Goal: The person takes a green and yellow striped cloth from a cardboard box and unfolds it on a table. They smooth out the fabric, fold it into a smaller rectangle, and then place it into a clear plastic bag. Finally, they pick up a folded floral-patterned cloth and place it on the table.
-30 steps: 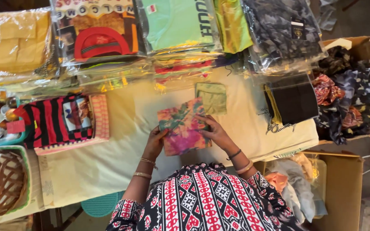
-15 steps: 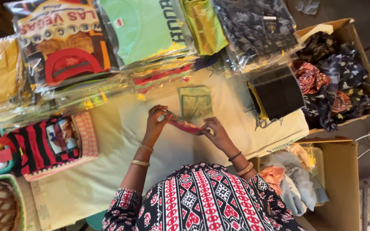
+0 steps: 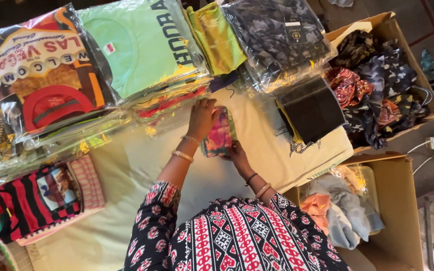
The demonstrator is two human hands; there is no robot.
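A table covered with a cream cloth (image 3: 126, 200) fills the middle of the view. Along its far edge lie stacks of shirts packed in clear plastic: a printed multicolour shirt (image 3: 41, 70), a light green shirt (image 3: 136, 45), a yellow-green shirt (image 3: 216, 37) and a dark camouflage shirt (image 3: 277, 35). To the right of the table stands an open cardboard box (image 3: 408, 55) filled with dark patterned cloth, and nearer the person a second cardboard box (image 3: 398, 200) holds pale and orange garments. A flat black packet (image 3: 312, 108) lies on the cloth near the right edge of the table. A red and black striped garment (image 3: 31, 200) lies at the left end of the table. The small folded cloth (image 3: 219, 133), pink and green in a floral pattern, rests on the table in the middle, just in front of the shirt stacks. The left hand (image 3: 202, 118) lies flat on the upper left part of the folded cloth, fingers spread and pressing down. The right hand (image 3: 236, 149) touches the lower right edge of the same cloth; it appears to pinch the edge, but the fingers are partly hidden, so the exact grip cannot be told. Both wrists carry bangles.
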